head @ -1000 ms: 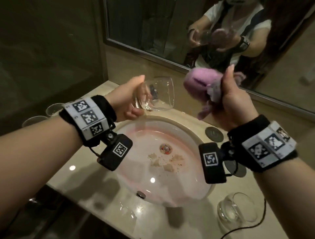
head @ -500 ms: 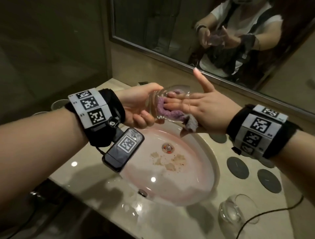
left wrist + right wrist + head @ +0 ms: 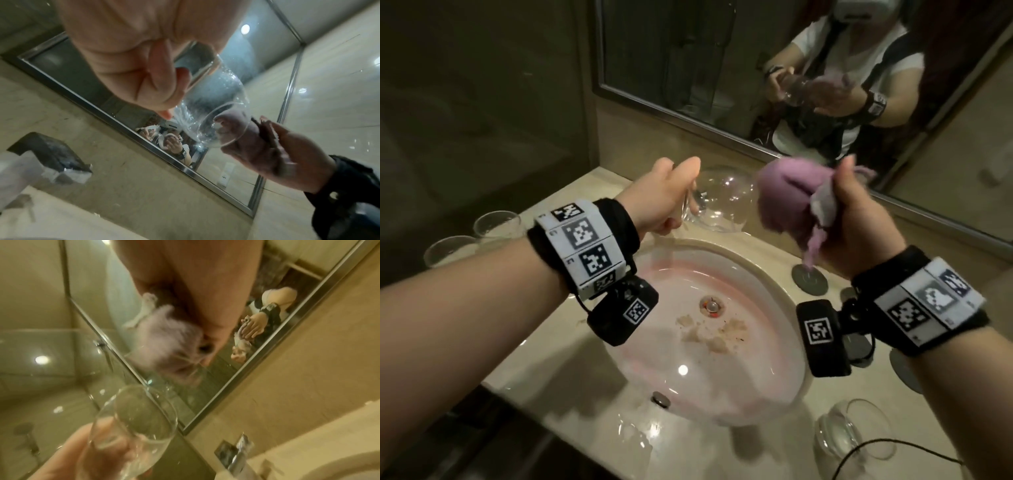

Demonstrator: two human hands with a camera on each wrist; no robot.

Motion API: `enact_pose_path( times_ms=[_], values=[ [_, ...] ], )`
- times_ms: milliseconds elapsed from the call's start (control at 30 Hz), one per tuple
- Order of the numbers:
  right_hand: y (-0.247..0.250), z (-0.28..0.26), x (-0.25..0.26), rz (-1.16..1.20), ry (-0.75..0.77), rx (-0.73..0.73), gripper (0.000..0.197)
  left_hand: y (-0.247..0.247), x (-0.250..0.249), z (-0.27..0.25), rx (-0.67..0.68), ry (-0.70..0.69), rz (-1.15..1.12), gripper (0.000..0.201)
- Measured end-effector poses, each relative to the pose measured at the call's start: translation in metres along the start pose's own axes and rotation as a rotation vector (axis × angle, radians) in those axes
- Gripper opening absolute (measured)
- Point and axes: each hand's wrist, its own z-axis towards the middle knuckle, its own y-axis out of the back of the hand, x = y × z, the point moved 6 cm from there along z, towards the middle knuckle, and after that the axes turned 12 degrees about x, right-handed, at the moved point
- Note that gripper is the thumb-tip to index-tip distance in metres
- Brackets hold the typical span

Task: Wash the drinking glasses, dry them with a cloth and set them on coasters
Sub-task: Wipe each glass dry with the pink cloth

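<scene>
My left hand (image 3: 671, 202) grips a clear drinking glass (image 3: 719, 202) by its base, held on its side above the sink (image 3: 796, 342), mouth turned right. The left wrist view shows my curled fingers (image 3: 162, 84) round the wet glass (image 3: 218, 116). My right hand (image 3: 859, 219) holds a bunched purple cloth (image 3: 787, 202) just right of the glass mouth, outside it. In the right wrist view the cloth (image 3: 168, 344) hangs above the glass (image 3: 127, 431). Round grey coasters (image 3: 810, 279) lie on the counter right of the sink.
Another glass (image 3: 856, 435) lies on the counter at the front right, with a black cable (image 3: 876, 448) across it. Two more glasses (image 3: 496, 224) stand at the far left. The basin holds brownish debris by the drain (image 3: 710, 305). A mirror (image 3: 722, 68) backs the counter; the faucet (image 3: 236, 454) is at its base.
Half a second ago my right fingers pushed the cloth inside the glass. Now the right hand has drawn back to the right with the cloth bunched outside the mouth.
</scene>
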Motion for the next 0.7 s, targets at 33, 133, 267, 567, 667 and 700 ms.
enact_pose_path(
  times_ms=[33,133,267,567,667,700],
  values=[
    [0.003,-0.001,0.004,0.024,0.059,-0.035,0.072,-0.001,0.005,0.001,0.016,0.018,-0.023,0.038],
    [-0.012,0.000,0.007,-0.243,0.191,-0.095,0.054,-0.019,0.015,0.002,0.128,0.091,-0.167,0.040],
    [-0.054,0.007,-0.007,-0.503,0.220,0.013,0.047,-0.032,0.024,0.009,0.178,0.142,-0.322,0.040],
    [-0.064,-0.012,-0.028,-0.939,0.350,-0.006,0.072,-0.032,0.021,0.007,0.390,0.224,-0.652,0.032],
    [-0.053,-0.010,-0.032,-0.520,0.237,-0.075,0.064,-0.031,0.023,0.003,0.348,0.262,-0.677,0.027],
    [-0.052,-0.008,-0.032,-0.341,0.191,-0.091,0.050,-0.031,0.024,0.001,0.332,0.261,-0.649,0.029]
  ],
)
